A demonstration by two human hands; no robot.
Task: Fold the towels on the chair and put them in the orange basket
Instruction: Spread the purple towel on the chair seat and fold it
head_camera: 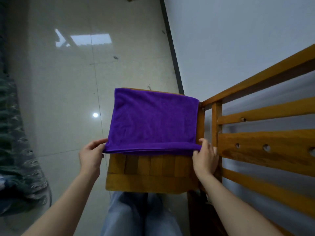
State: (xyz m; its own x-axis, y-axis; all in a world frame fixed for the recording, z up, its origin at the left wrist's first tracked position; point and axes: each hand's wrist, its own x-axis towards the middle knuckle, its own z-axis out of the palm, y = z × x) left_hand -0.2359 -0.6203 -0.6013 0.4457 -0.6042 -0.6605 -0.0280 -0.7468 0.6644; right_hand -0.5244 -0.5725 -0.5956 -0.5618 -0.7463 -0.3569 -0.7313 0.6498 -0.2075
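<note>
A purple towel (153, 120) lies flat on the wooden chair seat (150, 178), doubled over, with its layered near edge lifted slightly off the wood. My left hand (91, 157) pinches the near left corner of the towel between thumb and fingers. My right hand (205, 157) pinches the near right corner, close to the chair's back frame. The far edge of the towel reaches the far edge of the seat. No orange basket is in view.
The chair's slatted wooden back (265, 147) rises on the right against a grey wall. Glossy tiled floor (68, 82) spreads to the left. A dark patterned fabric heap (18, 150) lies at the far left. My jeans-clad legs (141, 217) are below the seat.
</note>
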